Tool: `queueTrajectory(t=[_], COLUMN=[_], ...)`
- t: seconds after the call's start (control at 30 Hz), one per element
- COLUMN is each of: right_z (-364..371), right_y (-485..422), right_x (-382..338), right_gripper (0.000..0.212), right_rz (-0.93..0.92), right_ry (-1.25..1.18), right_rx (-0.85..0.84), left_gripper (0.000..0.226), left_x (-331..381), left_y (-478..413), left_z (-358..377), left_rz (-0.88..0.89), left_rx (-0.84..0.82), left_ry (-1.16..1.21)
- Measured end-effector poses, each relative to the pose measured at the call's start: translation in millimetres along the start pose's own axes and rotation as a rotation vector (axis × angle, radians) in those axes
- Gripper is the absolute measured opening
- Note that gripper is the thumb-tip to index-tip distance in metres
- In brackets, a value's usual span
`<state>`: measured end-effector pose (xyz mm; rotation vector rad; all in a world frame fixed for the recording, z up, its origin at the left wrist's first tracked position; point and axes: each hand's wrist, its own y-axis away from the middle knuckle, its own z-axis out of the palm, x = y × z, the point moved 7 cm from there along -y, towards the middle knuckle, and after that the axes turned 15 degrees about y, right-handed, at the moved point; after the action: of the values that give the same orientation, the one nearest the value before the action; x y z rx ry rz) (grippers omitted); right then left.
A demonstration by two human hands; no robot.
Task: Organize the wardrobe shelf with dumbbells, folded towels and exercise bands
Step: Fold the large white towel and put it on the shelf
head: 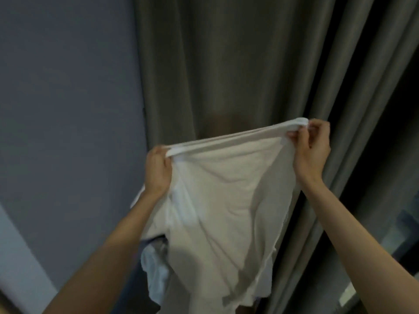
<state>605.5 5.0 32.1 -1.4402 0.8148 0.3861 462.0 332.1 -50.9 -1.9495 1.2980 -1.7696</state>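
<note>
The towel (226, 189) in front of me is plain off-white, with a brighter white band along its top hem. Behind it I see a plain dark olive-grey curtain (226, 64) and a flat blue-grey wall (68, 87). The cloth (154, 273) below is pale blue.

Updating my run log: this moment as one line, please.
towel: held up, hanging spread | left hand: grips top edge | right hand: pinches top corner | behind: grey curtain
</note>
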Motion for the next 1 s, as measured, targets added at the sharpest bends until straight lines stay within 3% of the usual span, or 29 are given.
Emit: queueTrajectory(t=[0.07,0.13,0.27,0.33,0.4,0.47,0.6,0.67,0.8,1.0], right_z=[5,15,24,23,21,22,22,19,13,3], right_y=[3,14,22,22,27,36,50,53,70,106], right_x=[16,30,24,20,16,13,20,28,62,104], right_gripper=[0.006,0.007,0.003,0.002,0.002,0.003,0.014,0.015,0.015,0.003], right_rz=[0.064,0.121,0.142,0.179,0.191,0.163,0.158,0.180,0.290,0.454], right_ry=[0.060,0.098,0.033,0.003,-0.011,0.000,0.028,0.065,0.176,0.226], right_rx=[-0.009,-0.081,-0.073,-0.004,0.044,0.041,0.040,0.036,-0.002,0.019], left_gripper=[0.033,0.034,0.042,0.039,0.037,0.037,0.034,0.028,0.025,0.016], left_x=[30,37,35,33,16,-14,-67,-78,-57,-40], left_y=[-21,-30,-25,-26,-27,-17,23,33,30,18], left_z=[-3,-7,-49,-46,-31,-27,-35,-42,-47,-55], left_rz=[0.131,0.149,0.123,0.163,0.154,0.070,-0.216,-0.296,-0.185,-0.022], left_rx=[-0.065,-0.100,0.220,0.119,-0.130,-0.302,-0.460,-0.463,-0.387,-0.382], left_ry=[-0.045,-0.077,-0.021,-0.146,-0.347,-0.482,-0.491,-0.394,-0.178,-0.237])
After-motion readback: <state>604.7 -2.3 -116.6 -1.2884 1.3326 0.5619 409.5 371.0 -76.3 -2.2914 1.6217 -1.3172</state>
